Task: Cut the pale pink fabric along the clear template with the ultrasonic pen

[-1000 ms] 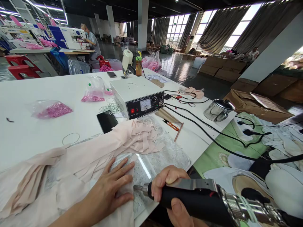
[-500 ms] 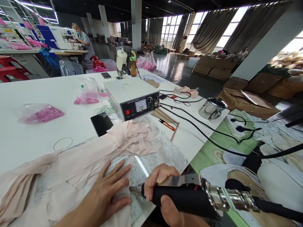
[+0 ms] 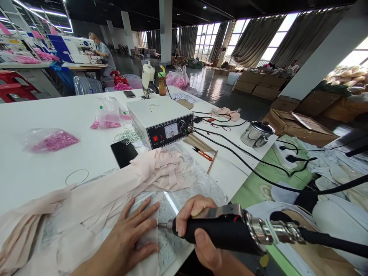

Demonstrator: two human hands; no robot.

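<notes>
My left hand (image 3: 130, 234) lies flat with its fingers spread, pressing a pale pink fabric strip (image 3: 150, 264) onto a glassy sheet (image 3: 169, 214). In my right hand (image 3: 198, 222) is a black ultrasonic welding handpiece (image 3: 227, 234), held nearly level, its metal tip pointing left at the strip's edge beside my left fingers. Whether the tip touches the fabric I cannot tell. More pale pink strips (image 3: 100, 195) lie heaped beyond and to the left of my left hand. A thick black cable runs off to the right from the handpiece's metal connector.
A white control box (image 3: 169, 130) with a dial stands behind the strips. Around it are a black phone (image 3: 124, 153), orange thread snips (image 3: 202, 153), bags of pink pieces (image 3: 54, 139) and a lidded steel pot (image 3: 257, 134). Black cables (image 3: 244, 157) cross the table's right side. A co-worker (image 3: 102, 51) sits far left.
The handpiece has tilted slightly, its cable end shifting a little up and left. My left hand keeps its place on the fabric, and the view has moved very slightly.
</notes>
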